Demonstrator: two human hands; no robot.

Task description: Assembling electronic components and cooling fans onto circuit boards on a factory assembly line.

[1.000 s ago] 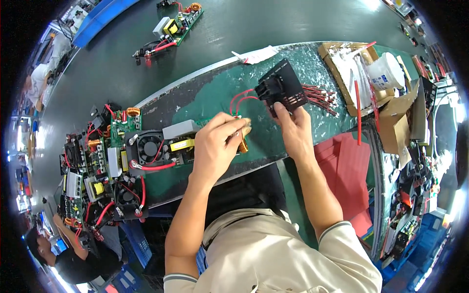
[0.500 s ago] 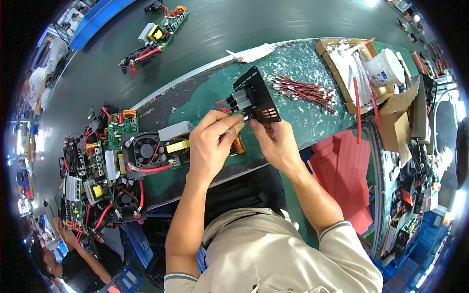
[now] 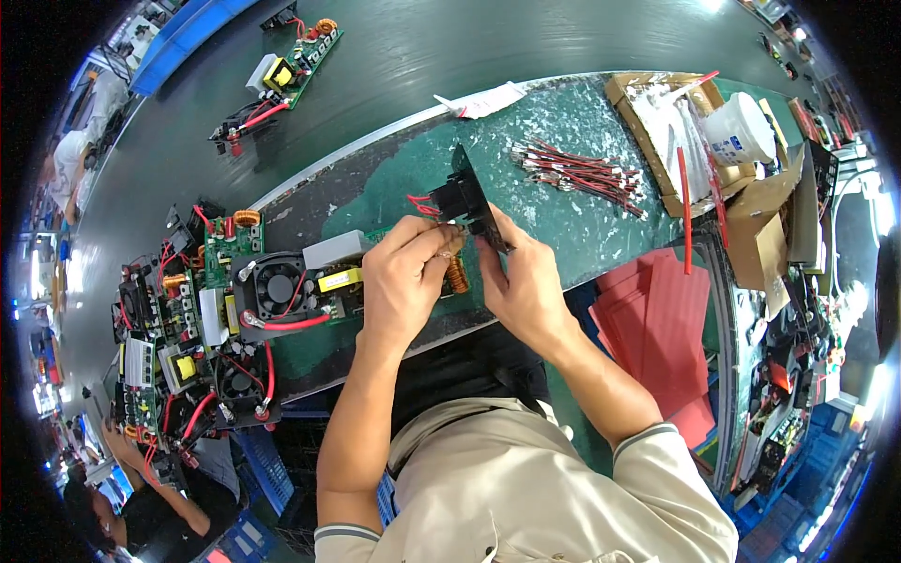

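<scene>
Above the green mat (image 3: 582, 216), both hands clamp a black panel (image 3: 474, 202); red wires (image 3: 422, 205) attached.

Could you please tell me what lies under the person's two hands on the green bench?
A copper coil on a green circuit board shows between the left hand and right hand; the rest beneath is covered.

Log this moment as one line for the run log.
left hand: pinching red wires at black panel | right hand: holding black panel on edge | nearby: red wire bundle, circuit board on green mat
</scene>
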